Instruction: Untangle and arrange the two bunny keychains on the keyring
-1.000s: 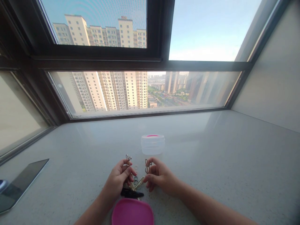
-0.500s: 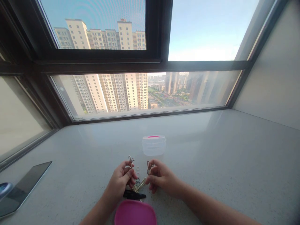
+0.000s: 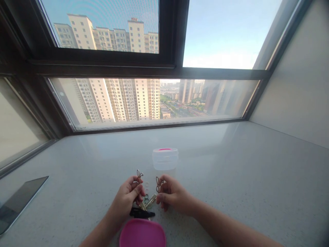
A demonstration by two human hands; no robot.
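Note:
My left hand (image 3: 128,195) is closed, its fingertips pinching a bunny-shaped metal wire clip (image 3: 139,175) that stands up above them. A matching bunny-shaped clip (image 3: 158,185) sits between the thumb and fingers of my right hand (image 3: 173,193). The two clips are a short distance apart, held over the counter. Between and below my hands lie gold-coloured clips (image 3: 151,201), partly covered by a black clip (image 3: 142,213). Several small rings (image 3: 146,187), some pale and some dark, lie in a rough line there.
A pink dish (image 3: 143,235) is closest to me, cut off by the lower edge. Beyond my hands stands a translucent plastic box (image 3: 165,160) with pink on its lid. A phone-like dark slab (image 3: 22,202) lies at left. The pale counter (image 3: 226,164) reaches a window (image 3: 154,103).
The view has shifted slightly, so the counter items appear a little further left. Both hands keep their grip on the bunny-shaped clips, with little other movement.

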